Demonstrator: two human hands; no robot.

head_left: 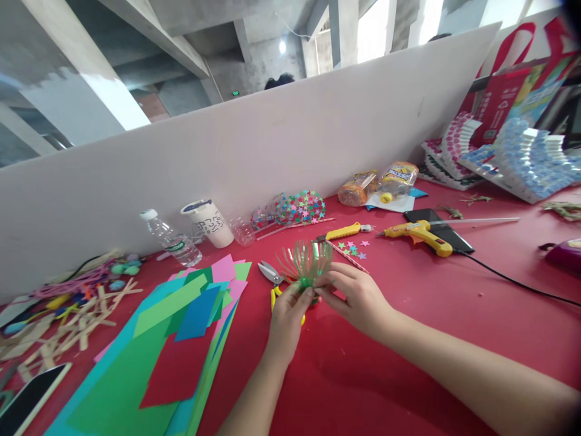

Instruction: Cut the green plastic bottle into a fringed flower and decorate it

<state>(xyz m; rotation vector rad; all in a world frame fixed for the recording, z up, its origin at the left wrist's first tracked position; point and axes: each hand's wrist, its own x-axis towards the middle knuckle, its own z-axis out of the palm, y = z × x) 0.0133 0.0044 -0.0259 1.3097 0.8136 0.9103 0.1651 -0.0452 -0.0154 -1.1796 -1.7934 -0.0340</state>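
Between my two hands is a green fringed bundle (pixel 308 263), its thin shiny strips fanning upward and outward. My left hand (pixel 289 309) pinches its base from the left, thumb and fingers pressed together. On the other side, the fingertips of my right hand (pixel 358 297) are closed at the base of the strips. Partly hidden behind my left hand lie scissors (pixel 271 274) with yellow handles. Just beyond the bundle are a yellow utility knife (pixel 344 232), a striped paper straw (pixel 347 257) and several small star-shaped pieces (pixel 351 248).
Coloured paper sheets (pixel 122 369) lie left on the red table (pixel 363 387). A yellow glue gun (pixel 420 233) with a black cord rests at right on a dark phone (pixel 447 236). A plastic bottle (pixel 172 239) and white cup (pixel 209 224) are near the partition (pixel 254 157).
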